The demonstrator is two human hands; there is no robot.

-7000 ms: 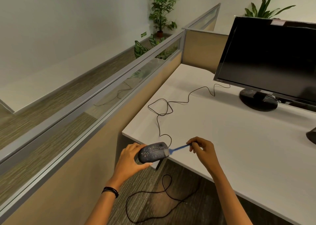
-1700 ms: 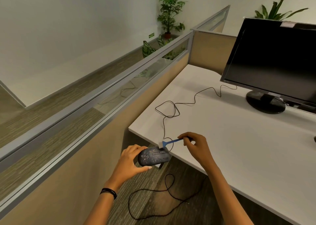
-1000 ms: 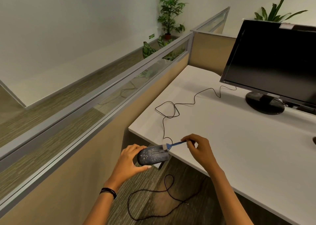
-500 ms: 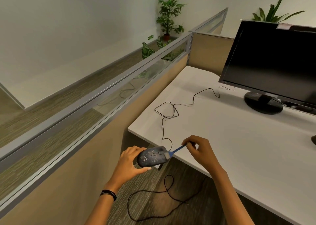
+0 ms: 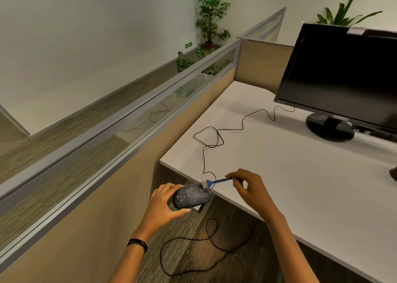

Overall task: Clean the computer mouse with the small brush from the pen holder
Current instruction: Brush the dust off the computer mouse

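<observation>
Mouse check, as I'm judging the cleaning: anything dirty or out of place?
Yes. The mouse, held off the desk edge by the left hand, is speckled with pale flecks across its top; a black cord loops below it.

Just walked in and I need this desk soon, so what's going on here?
A person is brushing a computer mouse clean. Their left hand grips the dark mouse just off the white desk's near edge. The right hand pinches a small blue brush, bristles at the mouse's front end. Pale specks dot the mouse's top, so cleaning looks unfinished.
</observation>
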